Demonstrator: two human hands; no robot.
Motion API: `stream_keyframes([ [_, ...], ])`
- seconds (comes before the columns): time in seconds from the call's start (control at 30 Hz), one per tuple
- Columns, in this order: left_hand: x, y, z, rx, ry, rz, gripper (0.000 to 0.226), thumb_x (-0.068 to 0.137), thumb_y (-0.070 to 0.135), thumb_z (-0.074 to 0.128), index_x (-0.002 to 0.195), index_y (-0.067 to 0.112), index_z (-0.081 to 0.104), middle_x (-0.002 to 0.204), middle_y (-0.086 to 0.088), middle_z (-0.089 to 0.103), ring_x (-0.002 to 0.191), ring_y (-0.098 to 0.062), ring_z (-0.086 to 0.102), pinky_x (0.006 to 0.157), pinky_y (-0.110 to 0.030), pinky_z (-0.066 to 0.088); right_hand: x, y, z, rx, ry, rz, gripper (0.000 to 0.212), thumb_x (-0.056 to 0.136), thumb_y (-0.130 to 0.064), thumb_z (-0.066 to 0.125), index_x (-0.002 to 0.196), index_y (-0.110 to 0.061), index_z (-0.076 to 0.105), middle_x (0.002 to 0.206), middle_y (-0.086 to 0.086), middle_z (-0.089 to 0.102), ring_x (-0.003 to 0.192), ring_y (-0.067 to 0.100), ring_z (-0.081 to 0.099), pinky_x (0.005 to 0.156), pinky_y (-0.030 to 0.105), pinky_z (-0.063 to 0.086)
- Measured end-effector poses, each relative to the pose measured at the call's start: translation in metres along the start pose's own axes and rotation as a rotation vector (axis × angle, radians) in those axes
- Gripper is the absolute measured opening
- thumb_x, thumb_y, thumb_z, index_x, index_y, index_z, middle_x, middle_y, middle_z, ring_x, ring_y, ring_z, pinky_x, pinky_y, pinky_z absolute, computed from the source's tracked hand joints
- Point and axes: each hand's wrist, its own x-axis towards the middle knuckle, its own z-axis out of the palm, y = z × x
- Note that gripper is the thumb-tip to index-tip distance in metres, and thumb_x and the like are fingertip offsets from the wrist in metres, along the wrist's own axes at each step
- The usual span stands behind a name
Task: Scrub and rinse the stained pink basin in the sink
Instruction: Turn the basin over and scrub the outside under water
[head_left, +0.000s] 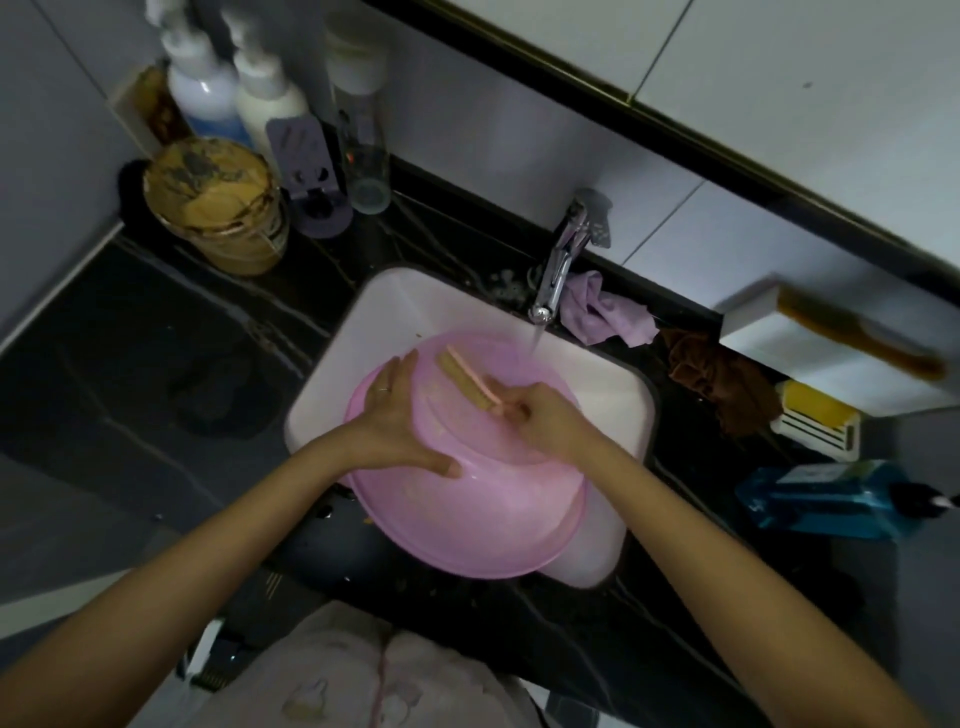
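Garment, pale: bottom edge, below both forearms. Left hand: fingers straight and spread, pressed flat on basin, holding nothing. Basin, pink: in sink, apparently bottom-up, under both sets of fingers, near rim past sink's front edge. Right hand: fingers curled round brush handle. Brush: pink handle, tan bristles against basin, reaching beyond right fingertips, just beside left fingertips. Tap: beyond all fingers, water ran down near brush tip.
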Motion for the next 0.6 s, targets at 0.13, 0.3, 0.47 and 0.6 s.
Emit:
stream_keyframes([
  [0.13,0.001,0.001,0.0,-0.027,0.001,0.006,0.161,0.025,0.074,0.073,0.143,0.031,-0.028,0.155,0.007,-0.022,0.143,-0.011,-0.013,0.118,-0.035,0.001,-0.02,0.021,-0.024,-0.151,-0.024,0.102,0.047,0.092,-0.005,0.042,0.135,-0.021,0.052,0.121,0.0,0.063,0.108,0.017,0.059,0.087,0.025,0.044],
  [0.3,-0.001,0.002,0.0,-0.033,0.019,-0.003,0.162,0.024,0.072,0.072,0.144,0.027,-0.027,0.155,0.008,-0.022,0.143,-0.011,-0.012,0.118,-0.032,0.0,0.017,-0.018,-0.011,-0.23,0.038,0.072,0.042,0.098,-0.019,0.04,0.139,-0.028,0.047,0.117,0.012,0.065,0.101,0.025,0.061,0.079,0.028,0.04],
  [0.47,-0.003,0.004,0.001,-0.052,0.004,0.008,0.162,0.025,0.072,0.073,0.144,0.028,-0.027,0.154,0.008,-0.022,0.143,-0.013,-0.01,0.118,-0.034,0.001,-0.008,-0.005,-0.019,-0.293,0.05,0.136,0.04,0.096,-0.014,0.04,0.132,-0.018,0.055,0.122,0.015,0.063,0.109,0.033,0.059,0.088,0.032,0.045],
  [0.6,-0.003,0.007,-0.001,-0.05,0.017,0.001,0.163,0.025,0.071,0.074,0.143,0.026,-0.028,0.155,0.007,-0.022,0.144,-0.013,-0.009,0.117,-0.032,0.001,0.01,-0.049,-0.006,0.008,0.054,0.239,0.04,0.099,-0.033,0.035,0.125,-0.013,0.059,0.09,0.012,0.065,0.075,0.027,0.062,0.059,0.026,0.042],
])
